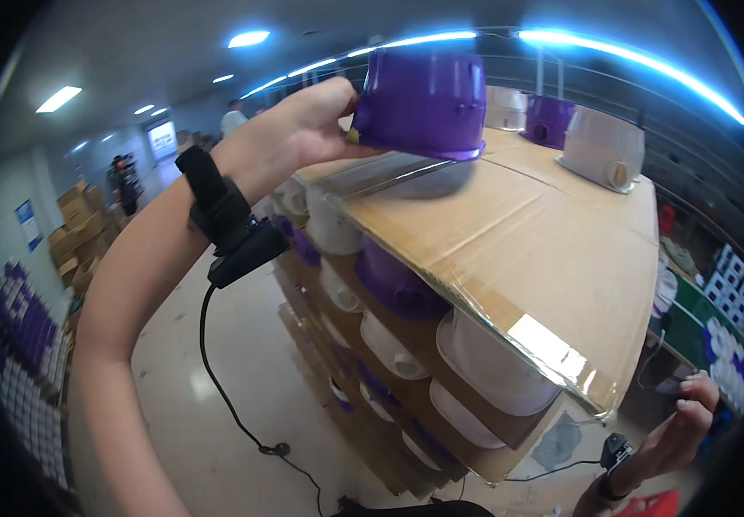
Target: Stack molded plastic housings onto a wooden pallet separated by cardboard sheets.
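My left hand is raised over the far left part of the cardboard sheet. It grips the left side of a purple plastic tub-shaped housing, which is held just above or at the cardboard. Some of the fingers are hidden by the housing. Down at the lower right, my right hand is away from the stack, fingers loosely bent and apart, with nothing seen in them. On the cardboard sheet stand a white housing, another purple housing and a further white one.
Below the sheet, layers of white housings and purple housings are stacked between cardboard. Black cables hang from devices strapped to my wrists. Boxes stand at far left; a green table with white parts lies right. People stand in the background.
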Tool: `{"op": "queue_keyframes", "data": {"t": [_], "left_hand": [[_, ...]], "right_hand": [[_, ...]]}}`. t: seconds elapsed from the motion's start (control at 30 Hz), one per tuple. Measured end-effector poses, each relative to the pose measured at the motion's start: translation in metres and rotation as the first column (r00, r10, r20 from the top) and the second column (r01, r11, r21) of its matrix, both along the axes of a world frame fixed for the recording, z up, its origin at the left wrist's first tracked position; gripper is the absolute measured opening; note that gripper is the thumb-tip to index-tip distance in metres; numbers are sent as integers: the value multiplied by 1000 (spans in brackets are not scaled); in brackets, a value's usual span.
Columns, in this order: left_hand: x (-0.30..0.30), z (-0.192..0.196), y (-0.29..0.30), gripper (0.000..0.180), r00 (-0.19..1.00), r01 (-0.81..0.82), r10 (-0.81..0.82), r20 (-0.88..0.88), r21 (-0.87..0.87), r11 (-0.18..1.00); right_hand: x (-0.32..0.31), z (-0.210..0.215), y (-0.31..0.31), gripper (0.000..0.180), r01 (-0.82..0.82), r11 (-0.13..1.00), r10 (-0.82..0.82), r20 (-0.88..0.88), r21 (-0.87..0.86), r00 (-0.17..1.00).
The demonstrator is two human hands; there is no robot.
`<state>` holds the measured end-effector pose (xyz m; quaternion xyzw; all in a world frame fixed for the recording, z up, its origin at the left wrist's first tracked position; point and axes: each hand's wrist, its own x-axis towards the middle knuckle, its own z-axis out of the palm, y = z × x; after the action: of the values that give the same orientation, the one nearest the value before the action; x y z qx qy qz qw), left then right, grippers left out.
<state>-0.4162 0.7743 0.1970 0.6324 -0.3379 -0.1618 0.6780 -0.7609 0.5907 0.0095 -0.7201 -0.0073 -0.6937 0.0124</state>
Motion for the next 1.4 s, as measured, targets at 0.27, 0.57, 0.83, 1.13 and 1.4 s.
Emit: {"op": "queue_keyframes", "data": {"t": [0.27, 0.57, 0.83, 1.13, 1.4], "left_hand": [[62, -9, -3, 33, 989, 132, -114, -97, 204, 970], [101, 6, 27, 28, 974, 181, -222, 42, 443, 878], [73, -6, 53, 51, 11, -207, -694, 720, 681, 703], [90, 1, 1, 54, 13, -238, -780, 625, 760, 605], [91, 12, -52, 53, -64, -101, -749, 659, 743, 662]], "right_hand": [[-15, -20, 83, 15, 333, 937, -338, 35, 107, 940], [-11, -41, 149, 14, 583, 798, -580, -65, 155, 812], [20, -36, 189, 9, 571, 789, -567, -88, 228, 819], [7, -46, 195, 17, 631, 741, -619, -133, 229, 774], [0, -52, 170, 22, 658, 685, -678, -56, 314, 733]]}}
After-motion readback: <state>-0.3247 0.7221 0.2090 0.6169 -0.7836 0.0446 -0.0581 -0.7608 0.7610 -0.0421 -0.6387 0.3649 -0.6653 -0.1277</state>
